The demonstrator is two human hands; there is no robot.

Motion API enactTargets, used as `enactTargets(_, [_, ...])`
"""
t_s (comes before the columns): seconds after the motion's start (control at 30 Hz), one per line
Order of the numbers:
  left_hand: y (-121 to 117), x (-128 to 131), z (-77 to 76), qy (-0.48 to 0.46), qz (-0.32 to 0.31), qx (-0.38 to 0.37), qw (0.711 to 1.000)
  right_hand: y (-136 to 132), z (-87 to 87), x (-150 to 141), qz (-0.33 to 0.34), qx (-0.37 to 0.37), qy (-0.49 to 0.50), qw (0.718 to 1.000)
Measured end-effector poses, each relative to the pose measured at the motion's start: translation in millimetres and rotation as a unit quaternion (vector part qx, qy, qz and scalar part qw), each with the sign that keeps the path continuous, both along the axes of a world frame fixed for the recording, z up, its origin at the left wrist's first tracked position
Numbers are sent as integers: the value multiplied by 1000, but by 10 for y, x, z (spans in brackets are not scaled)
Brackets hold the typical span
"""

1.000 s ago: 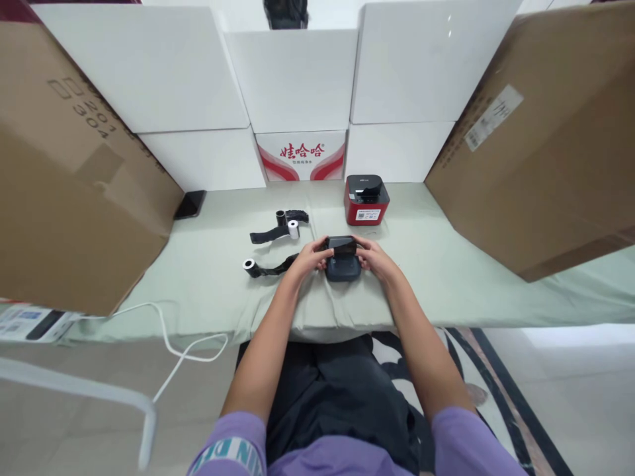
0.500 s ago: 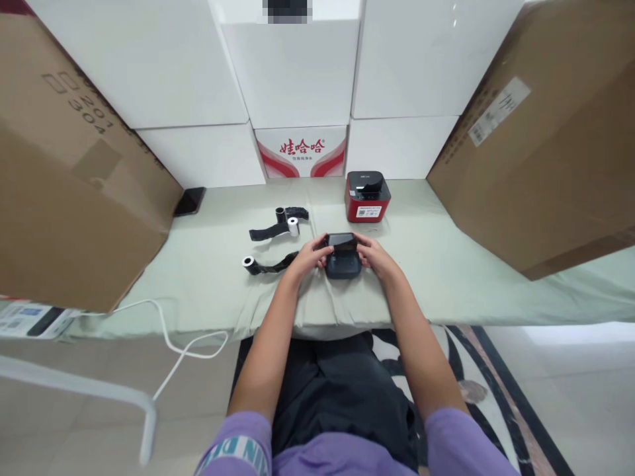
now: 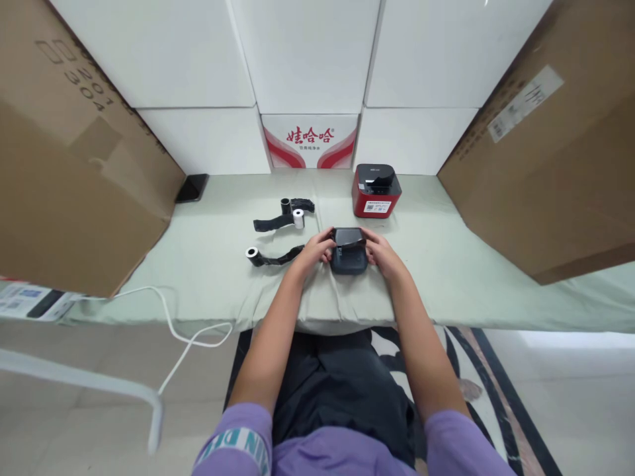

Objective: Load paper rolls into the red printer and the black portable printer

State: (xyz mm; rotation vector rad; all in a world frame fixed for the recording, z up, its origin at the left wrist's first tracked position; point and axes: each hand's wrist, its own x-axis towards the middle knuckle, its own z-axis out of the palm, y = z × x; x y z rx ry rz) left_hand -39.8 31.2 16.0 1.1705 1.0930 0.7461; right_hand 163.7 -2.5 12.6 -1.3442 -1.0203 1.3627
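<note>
A small dark-blue portable printer [image 3: 349, 261] rests on the cloth-covered table close to its front edge, its glossy lid tilted up at the far side. My left hand [image 3: 318, 250] grips its left side, with the thumb near the lid. On the opposite side, my right hand [image 3: 383, 252] holds the right edge, its fingers curled partly behind the lid. Left of my hands lies a paper roll [image 3: 253, 256] with a black strip unwound from it. Farther back are a second black-and-white roll [image 3: 298, 218] and a dark roll [image 3: 286, 206], also with loose black strips.
A red box-shaped device [image 3: 377, 198] with a black top stands behind the printer. Cardboard boxes flank the table at left [image 3: 89, 198] and right [image 3: 550, 165]. White cartons [image 3: 203, 139] line the back. A phone [image 3: 192, 188] and a white cable [image 3: 171, 324] are on the left.
The whole view has shifted slightly. Both hands stay on the printer's sides, and its lid is still raised. The rolls show no clear movement.
</note>
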Motion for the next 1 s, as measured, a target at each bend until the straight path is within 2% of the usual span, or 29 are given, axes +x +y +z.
enactTargets(0.13, [-33, 16, 11, -1, -1, 19, 1000, -28, -6, 16, -18, 13, -20, 1000])
enactTargets(0.23, [-72, 26, 28, -8, -4, 46, 999, -85, -2, 34, -57, 58, -87, 993])
enactTargets(0.33, [-70, 44, 36, -6, 6, 55, 998, -144, -3, 73, -116, 155, -177, 965])
enactTargets(0.4, [-38, 66, 27, 8, 23, 60, 998, -156, -3, 114, -126, 204, -234, 942])
enactTargets(0.53, [45, 118, -29, 34, 48, 84, 995, -70, 50, 200, -55, 222, -328, 916])
enactTargets(0.63, [69, 130, -69, 37, 48, 100, 993, 59, 141, 225, -2, 249, -394, 885])
enactTargets(0.73, [61, 120, -84, 31, 54, 104, 993, 174, 214, 214, 26, 240, -447, 861])
enactTargets(0.87, [53, 114, -98, 33, 61, 107, 992, 250, 199, 187, 40, 197, -471, 859])
enactTargets(1.0, [72, 125, -136, 38, 62, 116, 991, 296, 102, 145, 26, 207, -465, 860])
